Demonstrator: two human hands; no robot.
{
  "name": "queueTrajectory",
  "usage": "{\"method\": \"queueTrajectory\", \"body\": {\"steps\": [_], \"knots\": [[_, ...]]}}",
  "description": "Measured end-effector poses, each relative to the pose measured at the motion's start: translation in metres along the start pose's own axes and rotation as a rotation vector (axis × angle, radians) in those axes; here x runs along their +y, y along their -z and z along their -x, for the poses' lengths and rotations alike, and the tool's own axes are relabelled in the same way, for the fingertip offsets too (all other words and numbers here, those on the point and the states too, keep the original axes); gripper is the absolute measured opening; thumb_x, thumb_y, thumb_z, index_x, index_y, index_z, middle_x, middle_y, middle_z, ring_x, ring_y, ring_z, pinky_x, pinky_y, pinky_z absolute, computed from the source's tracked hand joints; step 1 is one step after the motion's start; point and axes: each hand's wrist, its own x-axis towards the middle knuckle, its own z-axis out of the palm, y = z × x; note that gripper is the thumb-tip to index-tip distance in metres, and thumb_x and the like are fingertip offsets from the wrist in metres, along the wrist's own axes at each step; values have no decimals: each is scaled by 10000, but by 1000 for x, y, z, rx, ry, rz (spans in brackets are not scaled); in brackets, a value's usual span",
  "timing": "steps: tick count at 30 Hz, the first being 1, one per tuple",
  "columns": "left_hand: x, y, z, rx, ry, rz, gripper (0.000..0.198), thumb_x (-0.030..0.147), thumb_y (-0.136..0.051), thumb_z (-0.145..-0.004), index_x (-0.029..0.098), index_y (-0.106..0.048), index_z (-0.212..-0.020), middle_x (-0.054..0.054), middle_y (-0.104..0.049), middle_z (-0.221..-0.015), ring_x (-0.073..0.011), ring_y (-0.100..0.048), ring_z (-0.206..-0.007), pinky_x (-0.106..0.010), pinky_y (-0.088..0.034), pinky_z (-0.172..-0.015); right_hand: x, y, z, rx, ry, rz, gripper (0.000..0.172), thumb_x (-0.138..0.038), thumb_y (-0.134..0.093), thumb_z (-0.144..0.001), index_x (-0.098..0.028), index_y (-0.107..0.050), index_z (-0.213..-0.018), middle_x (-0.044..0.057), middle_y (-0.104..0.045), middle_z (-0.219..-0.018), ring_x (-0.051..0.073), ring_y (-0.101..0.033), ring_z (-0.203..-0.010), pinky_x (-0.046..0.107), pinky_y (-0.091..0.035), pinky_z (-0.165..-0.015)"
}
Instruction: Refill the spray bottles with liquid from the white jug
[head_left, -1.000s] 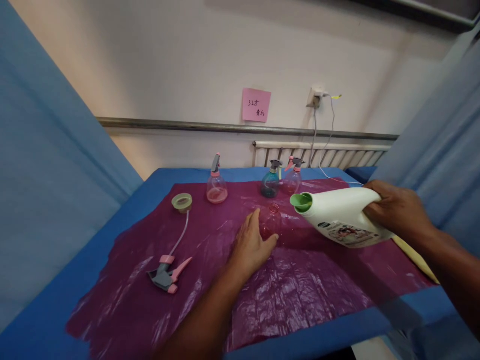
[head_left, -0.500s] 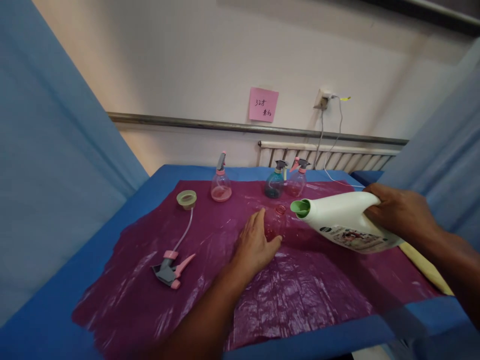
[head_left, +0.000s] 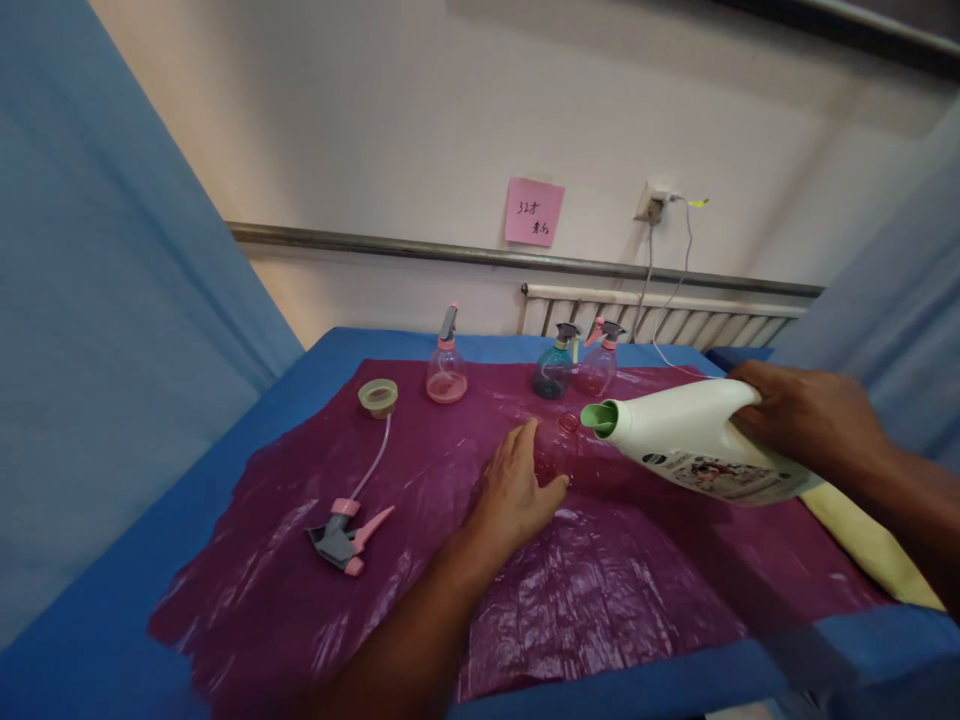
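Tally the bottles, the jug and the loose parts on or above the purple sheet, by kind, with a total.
Spray bottles with heads fitted: 3
Open pink bottle without a head, at the left hand: 1
Loose spray head with tube: 1
Pale green cup-like piece: 1
White jug, held in the right hand: 1
Total: 7

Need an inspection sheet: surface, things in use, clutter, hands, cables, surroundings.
Surface: wrinkled purple sheet over blue cover.
Things in use: white jug, tilted, spout beside neck of open pink bottle.
Clutter: detached spray head, round tub, yellow cloth; three spray bottles behind.
Hands: left hand cupped at open pink bottle, grip unclear; right hand gripping white jug.
Cables: two cables hang from outlet.
Surroundings: blue curtains either side, pink note on wall.
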Motion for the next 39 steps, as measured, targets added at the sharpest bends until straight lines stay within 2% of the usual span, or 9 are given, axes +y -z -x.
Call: {"method": "queueTrajectory", "body": {"steps": [13,24,29,39], "knots": [[0,0,1,3,-16,7,853,349,-781,-897,204,-444,-1667,-173,-551,-1683,-384,-523,-1580,-570,-423,-1331,0,15,-8,72,62,49,340,-466,-521,-950,-314,-790,-1092,82,-825,-898,309,-734,-781,346,-311,-613],[1,0,1,-6,-2,-7,878,352,-786,-896,162,-440,-1680,-193,-541,-1696,-382,-509,-1591,-554,-412,-1342,0,23,-11,45,98,120,331,-475,-500,-962,-323,-761,-1099,58,-826,-930,299,-762,-829,340,-322,-609],[2,0,1,-15,4,-10,868,377,-777,-903,189,-440,-1681,-177,-535,-1708,-382,-499,-1603,-557,-404,-1346,1,24,-14,56,109,119,346,-491,-525,-939,-323,-755,-1135,56,-837,-965,293,-761,-830,335,-328,-613],[1,-1,1,-10,-2,5,874,363,-777,-891,192,-441,-1679,-182,-535,-1705,-383,-494,-1606,-566,-391,-1353,1,30,-16,75,145,155,304,-480,-522,-931,-318,-738,-1070,47,-848,-1000,292,-766,-825,331,-289,-581]]}}
